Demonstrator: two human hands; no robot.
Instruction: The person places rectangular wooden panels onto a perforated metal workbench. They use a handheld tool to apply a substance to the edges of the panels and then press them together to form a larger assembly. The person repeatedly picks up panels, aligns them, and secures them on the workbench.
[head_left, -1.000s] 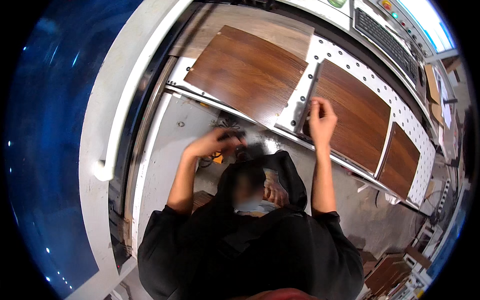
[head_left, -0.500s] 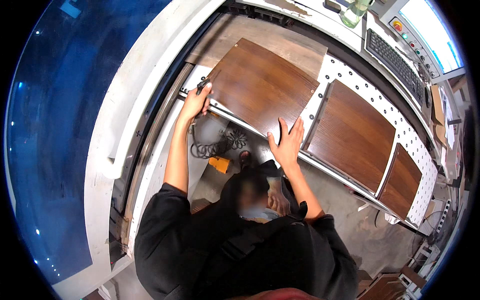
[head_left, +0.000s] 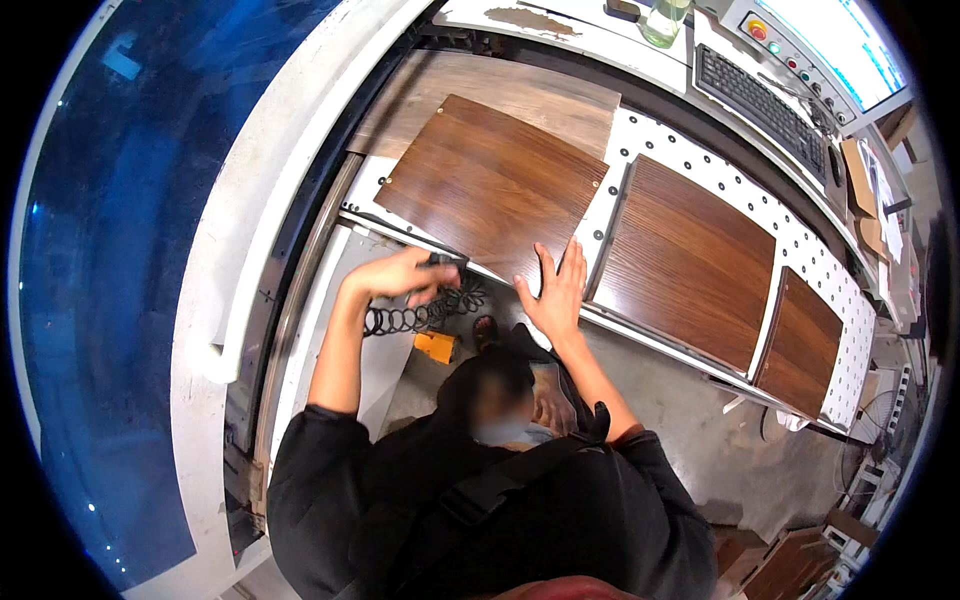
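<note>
My left hand (head_left: 402,276), slightly blurred, is at the front edge of the machine bed, its fingers closed round a black air blow gun (head_left: 450,263). The gun is partly hidden by my fingers. A black coiled hose (head_left: 400,318) hangs just below it. My right hand (head_left: 558,296) lies with fingers spread on the near right corner of a dark brown wood-grain panel (head_left: 495,180). This panel has small round holes near its corners. It rests on the bed, partly over a paler wooden board (head_left: 480,85).
Two more brown panels, a larger one (head_left: 690,260) and a smaller one (head_left: 800,340), lie to the right on the white dotted bed (head_left: 690,165). Behind are a keyboard (head_left: 760,105), a screen (head_left: 835,45) and a green bottle (head_left: 663,22). A blue machine cover (head_left: 120,300) fills the left.
My left hand has moved from the panel's left corner, down and right to below the bed's front edge, with the blow gun. My right hand stays on the panel. The view has shifted slightly.
</note>
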